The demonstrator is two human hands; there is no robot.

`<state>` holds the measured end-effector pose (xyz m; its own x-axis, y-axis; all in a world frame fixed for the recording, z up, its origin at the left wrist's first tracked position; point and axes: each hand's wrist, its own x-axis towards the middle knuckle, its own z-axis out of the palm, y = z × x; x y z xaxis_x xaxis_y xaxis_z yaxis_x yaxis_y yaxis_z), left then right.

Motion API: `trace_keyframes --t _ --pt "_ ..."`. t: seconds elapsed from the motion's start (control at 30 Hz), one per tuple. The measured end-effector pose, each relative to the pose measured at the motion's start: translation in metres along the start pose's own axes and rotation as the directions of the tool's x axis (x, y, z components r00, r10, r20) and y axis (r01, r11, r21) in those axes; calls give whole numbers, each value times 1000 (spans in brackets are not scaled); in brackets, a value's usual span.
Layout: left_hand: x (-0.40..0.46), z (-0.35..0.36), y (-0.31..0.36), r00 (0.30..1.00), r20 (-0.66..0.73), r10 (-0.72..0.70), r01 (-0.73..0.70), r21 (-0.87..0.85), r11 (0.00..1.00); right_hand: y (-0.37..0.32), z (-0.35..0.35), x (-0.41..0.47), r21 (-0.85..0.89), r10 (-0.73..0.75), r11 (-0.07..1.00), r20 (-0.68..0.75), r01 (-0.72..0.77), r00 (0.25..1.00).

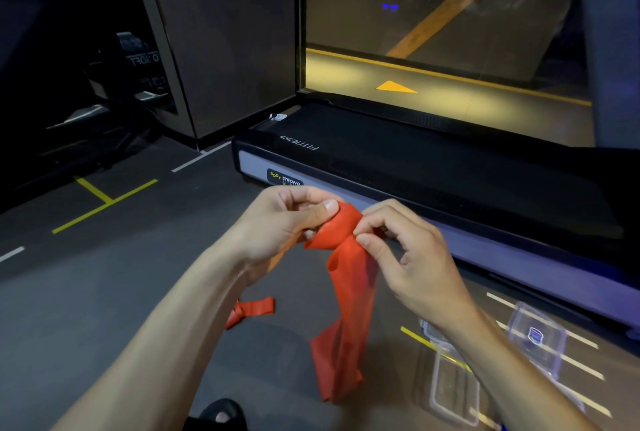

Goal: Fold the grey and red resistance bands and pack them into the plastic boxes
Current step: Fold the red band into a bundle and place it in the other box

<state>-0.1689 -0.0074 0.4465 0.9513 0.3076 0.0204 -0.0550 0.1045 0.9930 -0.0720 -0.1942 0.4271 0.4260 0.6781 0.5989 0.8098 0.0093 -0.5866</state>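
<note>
Landmark here is the treadmill, a long black deck with a grey side rail and a glossy "Body Strong" sticker. Everything sits on the dark, matte rubbery floor in front of it, which has yellow and white tape lines.

Nearest the treadmill's left end, the left hand has its fingers curled, thumb pressing down on the top of the red resistance band. The band is thin, smooth, stretchy-looking sheet stuff, bunched into a rounded fold at the top. Its long axis runs pretty much straight down from the hands, the loose lower end hanging crumpled near the floor. Another bit of red band, knotted, lies flat on the floor below the left forearm; can't tell if it's the same piece.

The right hand pinches the fold between thumb and fingertips, just in front of the treadmill rail.

Further right, beside the rail, clear hard plastic boxes and a see-through lid lie on the floor.
</note>
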Motion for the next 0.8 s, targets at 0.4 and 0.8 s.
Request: trace_keyframes --t 0.4,0.8 --pt "-5 12 4 978 -101 184 -151 271 951 0 2 -1 -138 -28 990 51 34 998" --pt "-8 13 7 965 4 262 -252 292 923 -1 0 1 -89 15 996 19 -13 1000"
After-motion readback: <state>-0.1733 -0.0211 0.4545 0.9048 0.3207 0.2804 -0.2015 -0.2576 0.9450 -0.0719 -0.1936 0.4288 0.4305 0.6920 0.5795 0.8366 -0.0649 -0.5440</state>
